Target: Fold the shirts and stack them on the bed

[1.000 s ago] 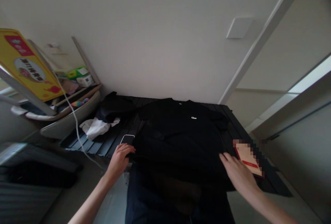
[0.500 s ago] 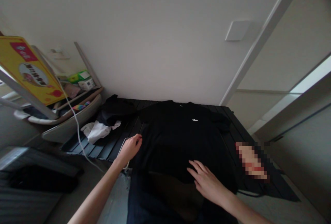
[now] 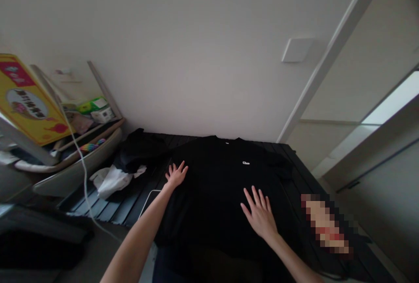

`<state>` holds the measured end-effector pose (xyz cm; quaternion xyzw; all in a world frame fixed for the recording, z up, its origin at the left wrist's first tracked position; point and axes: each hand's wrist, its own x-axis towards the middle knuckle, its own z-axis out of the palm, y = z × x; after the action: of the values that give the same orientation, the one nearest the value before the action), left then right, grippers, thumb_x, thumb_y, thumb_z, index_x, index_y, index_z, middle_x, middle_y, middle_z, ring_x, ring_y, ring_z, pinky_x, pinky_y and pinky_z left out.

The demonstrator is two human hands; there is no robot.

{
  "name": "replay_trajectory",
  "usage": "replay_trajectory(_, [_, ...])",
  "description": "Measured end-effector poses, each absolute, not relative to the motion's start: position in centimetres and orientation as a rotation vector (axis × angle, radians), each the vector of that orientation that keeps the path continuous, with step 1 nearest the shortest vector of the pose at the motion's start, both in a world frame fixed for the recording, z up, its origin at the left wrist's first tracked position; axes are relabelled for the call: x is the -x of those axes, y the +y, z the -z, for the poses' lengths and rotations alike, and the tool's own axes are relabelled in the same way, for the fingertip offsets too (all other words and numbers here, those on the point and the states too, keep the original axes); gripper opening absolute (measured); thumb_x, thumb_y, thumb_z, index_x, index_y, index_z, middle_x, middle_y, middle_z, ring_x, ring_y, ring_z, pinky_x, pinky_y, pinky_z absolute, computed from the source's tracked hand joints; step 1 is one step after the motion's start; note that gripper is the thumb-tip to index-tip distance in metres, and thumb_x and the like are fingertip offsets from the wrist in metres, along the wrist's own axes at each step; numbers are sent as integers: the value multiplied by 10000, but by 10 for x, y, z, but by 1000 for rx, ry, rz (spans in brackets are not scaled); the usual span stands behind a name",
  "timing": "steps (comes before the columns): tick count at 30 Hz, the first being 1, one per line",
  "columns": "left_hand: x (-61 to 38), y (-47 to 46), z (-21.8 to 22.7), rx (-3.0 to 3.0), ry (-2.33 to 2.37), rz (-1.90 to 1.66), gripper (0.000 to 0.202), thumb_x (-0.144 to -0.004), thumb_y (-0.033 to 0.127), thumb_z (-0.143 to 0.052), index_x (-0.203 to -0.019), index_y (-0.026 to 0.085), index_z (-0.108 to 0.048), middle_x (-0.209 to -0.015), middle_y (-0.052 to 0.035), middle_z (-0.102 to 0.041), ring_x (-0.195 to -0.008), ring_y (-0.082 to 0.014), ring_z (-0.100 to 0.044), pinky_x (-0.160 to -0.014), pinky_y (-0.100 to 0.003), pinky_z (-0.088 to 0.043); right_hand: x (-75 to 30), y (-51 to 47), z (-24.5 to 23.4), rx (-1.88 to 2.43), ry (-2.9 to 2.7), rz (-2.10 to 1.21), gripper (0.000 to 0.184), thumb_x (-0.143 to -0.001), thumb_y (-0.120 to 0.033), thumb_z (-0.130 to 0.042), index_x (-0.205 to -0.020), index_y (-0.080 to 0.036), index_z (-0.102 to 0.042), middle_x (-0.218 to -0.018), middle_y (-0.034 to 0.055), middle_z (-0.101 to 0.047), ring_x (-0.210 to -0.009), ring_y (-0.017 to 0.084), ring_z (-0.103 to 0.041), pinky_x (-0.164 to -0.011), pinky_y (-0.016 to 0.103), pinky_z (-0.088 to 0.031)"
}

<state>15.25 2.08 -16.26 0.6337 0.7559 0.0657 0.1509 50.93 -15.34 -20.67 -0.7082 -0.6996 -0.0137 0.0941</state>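
A black T-shirt [image 3: 212, 200] lies spread flat on a dark slatted surface [image 3: 111, 206], with a small white mark on its chest. My left hand [image 3: 176, 175] rests on the shirt's left side, palm down and fingers spread. My right hand [image 3: 260, 213] presses on the shirt's middle right, its fingers also apart. Neither hand holds anything. Just below my left hand, a thin white-edged rectangular object [image 3: 151, 200] lies partly under the shirt. A pixelated cream and red item [image 3: 324, 222] lies to the right of the shirt.
A bunched black garment [image 3: 139, 150] and a crumpled white cloth [image 3: 111, 182] lie left of the shirt. A white cable [image 3: 83, 174] hangs down at the left, beside a yellow printed board [image 3: 28, 104] and a cluttered shelf. A wall behind bounds the surface.
Both hands have moved forward onto the shirt and opened flat, with fingers spread. The shirt looks smoother and the view has tilted slightly upward.
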Motion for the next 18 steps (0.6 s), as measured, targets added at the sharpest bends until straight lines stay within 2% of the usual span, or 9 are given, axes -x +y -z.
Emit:
replay_trajectory(4, [-155, 37, 167, -1889, 2183, -209, 564, -950, 517, -243, -1433, 269, -393, -1548, -110, -273, -1443, -376, 13, -1057, -689, -143, -509, -154, 206, 2092, -2095, 52, 671, -928, -622, -236, -1497, -266, -232, -1585, 73, -130, -1440, 312, -129, -1134, 555, -173])
replay_trajectory(7, [-152, 39, 167, -1989, 2222, -227, 528, -964, 422, -241, -1395, 202, -452, -1525, -107, -328, -1445, -338, 87, -1081, -678, -58, -507, -154, 200, 2087, -2112, 45, 660, -935, -603, -248, -1497, -258, -234, -1583, 81, -129, -1438, 316, -132, -1128, 562, -183])
replay_trajectory(10, [-144, 38, 167, -2048, 2347, -206, 533, -964, 392, -235, -1352, 141, -500, -1480, -150, -395, -1449, -338, 38, -1091, -661, -69, -505, -152, 196, 2083, -2116, 34, 650, -939, -584, -263, -1499, -257, -221, -1584, 82, -115, -1440, 316, -121, -1131, 561, -175])
replay_trajectory(13, [-134, 36, 166, -1954, 2455, -151, 565, -955, 408, -253, -1382, 100, -458, -1487, -184, -368, -1450, -342, 6, -1105, -630, -91, -503, -146, 192, 2013, -2184, -28, 630, -944, -573, -265, -1502, -292, -184, -1587, 53, -115, -1443, 298, -116, -1139, 550, -164])
replay_trajectory(18, [-122, 34, 166, -1753, 2448, -197, 640, -918, 490, -369, -1474, 180, -301, -1504, -208, -320, -1418, -418, -130, -1039, -668, -204, -504, -138, 189, 1933, -2247, -109, 619, -944, -571, -280, -1500, -331, -147, -1589, 26, -103, -1444, 296, -110, -1140, 565, -145])
